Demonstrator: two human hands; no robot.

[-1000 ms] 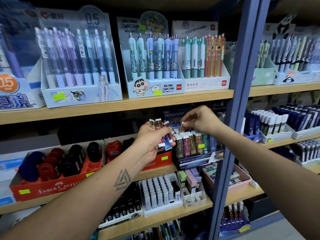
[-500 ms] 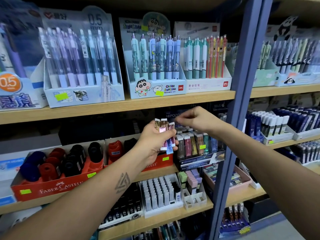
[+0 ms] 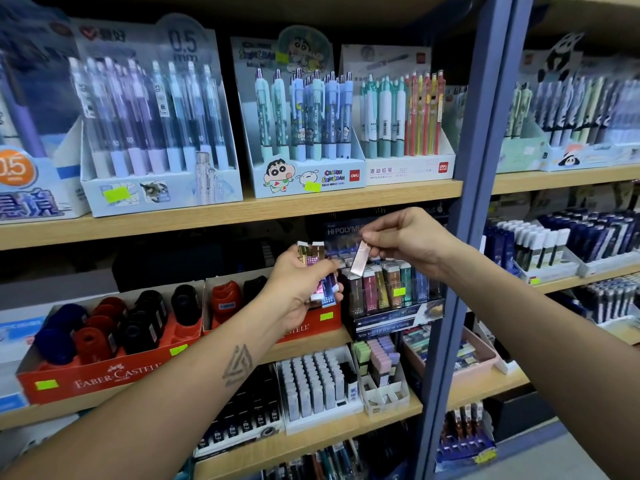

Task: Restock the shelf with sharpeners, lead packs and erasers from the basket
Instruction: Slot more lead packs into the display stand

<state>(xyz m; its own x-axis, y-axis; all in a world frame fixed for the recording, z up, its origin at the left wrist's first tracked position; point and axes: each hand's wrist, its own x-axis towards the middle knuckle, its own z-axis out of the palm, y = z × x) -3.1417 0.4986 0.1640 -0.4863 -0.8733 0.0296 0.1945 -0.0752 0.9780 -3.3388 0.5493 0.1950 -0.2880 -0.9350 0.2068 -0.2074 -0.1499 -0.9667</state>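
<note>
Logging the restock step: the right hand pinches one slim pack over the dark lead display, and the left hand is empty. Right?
Not quite. The head view shows the left hand gripping a bunch of lead packs. The rest stands: the right hand pinches one slim pack over the dark lead display.

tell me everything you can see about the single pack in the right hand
The lead pack is a slim, flat, pale pink case, glossy like plastic, its print too blurred to read. The right hand pinches its top end, so it hangs tilted, lower end toward the left, just above the dark display tray of upright packs. Nothing else touches it.
</note>
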